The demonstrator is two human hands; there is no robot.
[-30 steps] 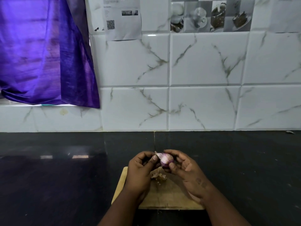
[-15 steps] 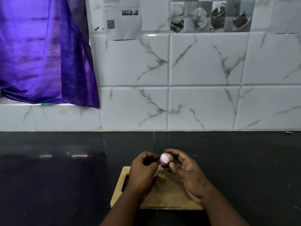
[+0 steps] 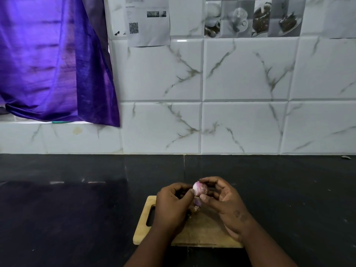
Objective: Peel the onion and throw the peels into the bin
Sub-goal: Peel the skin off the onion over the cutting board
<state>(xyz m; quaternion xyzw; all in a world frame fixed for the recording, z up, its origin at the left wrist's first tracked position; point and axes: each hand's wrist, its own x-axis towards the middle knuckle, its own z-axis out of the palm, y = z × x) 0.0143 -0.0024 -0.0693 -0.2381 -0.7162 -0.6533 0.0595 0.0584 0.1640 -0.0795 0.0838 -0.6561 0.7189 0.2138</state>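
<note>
A small pink-white onion (image 3: 200, 188) is pinched between the thumb and fingers of my right hand (image 3: 224, 204), held above the far edge of a wooden cutting board (image 3: 204, 233). My left hand (image 3: 171, 206) is curled beside it, its thumb tip touching the onion's left side. A loose purple peel (image 3: 198, 202) hangs just under the onion between my hands, and brownish peel scraps (image 3: 195, 209) lie on the board below. No bin is in view.
The board lies on a black countertop (image 3: 77, 209) that runs back to a white marble-tiled wall (image 3: 240, 112). A purple curtain (image 3: 54, 60) hangs at the upper left. A printed sheet (image 3: 147, 21) is stuck on the wall.
The pointed strip of peel that stuck out at the onion's left a second ago is gone. My left hand drew back slightly, then returned to touch the onion. A purple peel now hangs below.
</note>
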